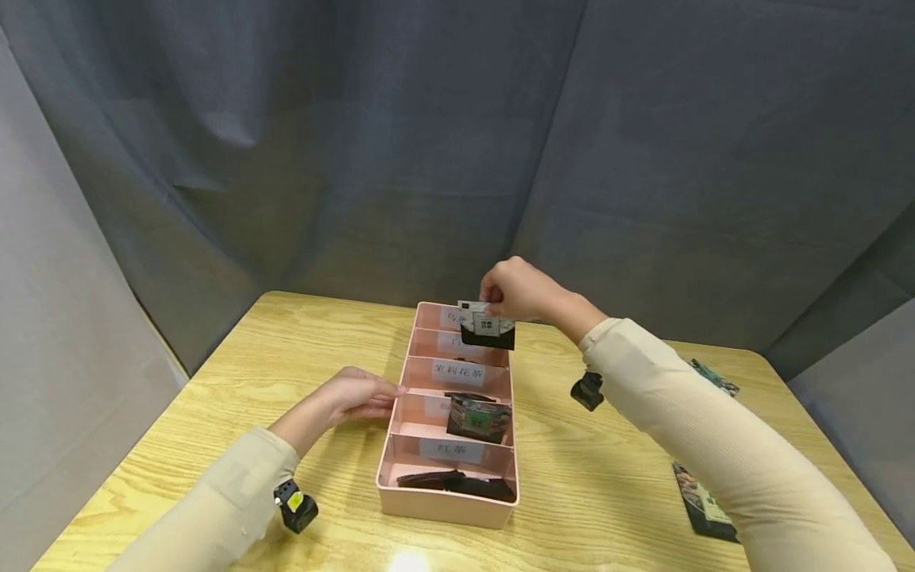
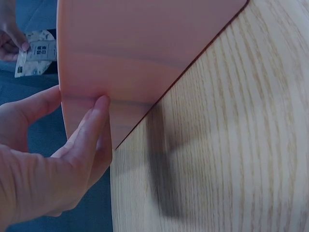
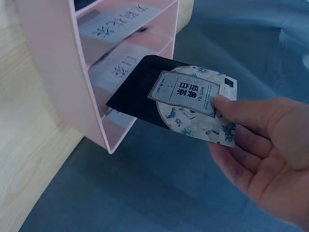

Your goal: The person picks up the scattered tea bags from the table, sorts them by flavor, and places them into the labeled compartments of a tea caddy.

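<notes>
A pink divided box (image 1: 443, 505) with paper labels stands lengthwise on the table. My left hand (image 1: 360, 395) holds its left wall, one digit at the rim and other fingertips against the outside, as the left wrist view shows. Above the far compartments, my right hand (image 1: 525, 290) pinches a white tea sachet (image 3: 188, 96) by its patterned end, between thumb and fingers. The sachet's black end points toward the compartment labelled for white tea (image 3: 120, 67). A green-labelled sachet (image 1: 479, 419) leans in the second compartment from the front, and dark sachets (image 1: 457, 483) lie in the front one.
On the table (image 1: 586, 492) to the right lies a sachet with a yellow-green label (image 1: 704, 504), partly under the right sleeve. Another green packet (image 1: 715, 377) sits farther back, beyond the forearm. A grey cloth (image 1: 357, 159) hangs behind the table.
</notes>
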Tool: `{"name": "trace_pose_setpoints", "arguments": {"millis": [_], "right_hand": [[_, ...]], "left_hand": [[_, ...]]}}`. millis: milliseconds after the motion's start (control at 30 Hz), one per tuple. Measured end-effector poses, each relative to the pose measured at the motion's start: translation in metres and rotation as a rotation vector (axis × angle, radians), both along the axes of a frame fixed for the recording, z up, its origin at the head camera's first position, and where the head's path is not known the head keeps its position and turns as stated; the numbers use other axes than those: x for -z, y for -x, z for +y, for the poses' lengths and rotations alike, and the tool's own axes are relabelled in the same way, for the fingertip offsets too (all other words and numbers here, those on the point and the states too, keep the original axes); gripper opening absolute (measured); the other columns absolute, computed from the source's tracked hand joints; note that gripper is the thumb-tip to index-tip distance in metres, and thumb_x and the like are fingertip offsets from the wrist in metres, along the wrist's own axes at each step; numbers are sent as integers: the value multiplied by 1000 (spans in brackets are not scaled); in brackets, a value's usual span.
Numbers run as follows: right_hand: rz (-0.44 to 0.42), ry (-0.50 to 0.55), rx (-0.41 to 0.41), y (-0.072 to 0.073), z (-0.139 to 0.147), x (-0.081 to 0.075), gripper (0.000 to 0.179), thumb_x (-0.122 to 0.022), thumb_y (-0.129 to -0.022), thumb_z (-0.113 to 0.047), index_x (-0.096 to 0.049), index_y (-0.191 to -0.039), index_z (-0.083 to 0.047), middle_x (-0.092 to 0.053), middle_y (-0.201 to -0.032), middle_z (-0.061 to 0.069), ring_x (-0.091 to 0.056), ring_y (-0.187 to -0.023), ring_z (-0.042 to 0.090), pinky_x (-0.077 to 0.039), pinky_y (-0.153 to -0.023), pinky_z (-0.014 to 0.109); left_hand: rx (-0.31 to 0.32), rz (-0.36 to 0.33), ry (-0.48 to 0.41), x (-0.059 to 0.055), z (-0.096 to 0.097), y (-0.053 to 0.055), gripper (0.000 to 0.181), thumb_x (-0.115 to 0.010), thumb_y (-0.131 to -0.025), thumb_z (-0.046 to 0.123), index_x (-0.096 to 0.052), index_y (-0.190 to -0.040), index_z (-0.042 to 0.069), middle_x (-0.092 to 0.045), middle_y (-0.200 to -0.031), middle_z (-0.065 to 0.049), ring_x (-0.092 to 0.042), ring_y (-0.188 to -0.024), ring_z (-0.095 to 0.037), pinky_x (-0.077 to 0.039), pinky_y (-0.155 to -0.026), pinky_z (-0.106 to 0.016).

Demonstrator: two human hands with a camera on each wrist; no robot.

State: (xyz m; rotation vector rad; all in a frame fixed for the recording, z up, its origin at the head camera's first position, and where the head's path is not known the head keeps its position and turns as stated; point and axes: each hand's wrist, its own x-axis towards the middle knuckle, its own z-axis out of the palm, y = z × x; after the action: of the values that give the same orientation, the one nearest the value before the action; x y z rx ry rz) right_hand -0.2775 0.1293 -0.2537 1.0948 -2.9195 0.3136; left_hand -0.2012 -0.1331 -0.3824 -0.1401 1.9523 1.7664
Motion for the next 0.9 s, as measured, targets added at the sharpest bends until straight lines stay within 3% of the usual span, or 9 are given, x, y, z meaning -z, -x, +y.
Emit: {"name": "trace_pose_setpoints", "arguments": {"millis": [400, 667, 900], "right_hand": [[-1, -88, 17, 7, -35, 13, 5, -73, -82, -8, -74, -87, -7, -71, -84, 7, -61, -73, 16, -58, -68, 30], [-17, -141, 51, 11, -45, 25, 12, -73, -83, -8, -74, -95, -8, -72, -96, 7, -64, -84, 18, -61, -79, 33], [-29, -134, 55, 15, -52, 36, 13, -72, -83, -8, -74, -96, -8, -72, -96, 7, -63, -84, 18, -61, -79, 33]], "left_hand": [[-8, 1, -8, 0, 0, 0, 36, -64, -90, 7, -59, -117, -15, -74, -103, -14, -71, -86, -13, -61, -87, -31], [-9, -5, -15, 0, 0, -1, 36, -63, -89, 7, -58, -116, -16, -75, -88, -6, -70, -79, -10, -62, -83, -28], [-4, -8, -14, -1, 1, -1, 35, -63, -90, 6, -57, -116, -16, -75, -88, -5, -70, -80, -10, -62, -84, -29]]}}
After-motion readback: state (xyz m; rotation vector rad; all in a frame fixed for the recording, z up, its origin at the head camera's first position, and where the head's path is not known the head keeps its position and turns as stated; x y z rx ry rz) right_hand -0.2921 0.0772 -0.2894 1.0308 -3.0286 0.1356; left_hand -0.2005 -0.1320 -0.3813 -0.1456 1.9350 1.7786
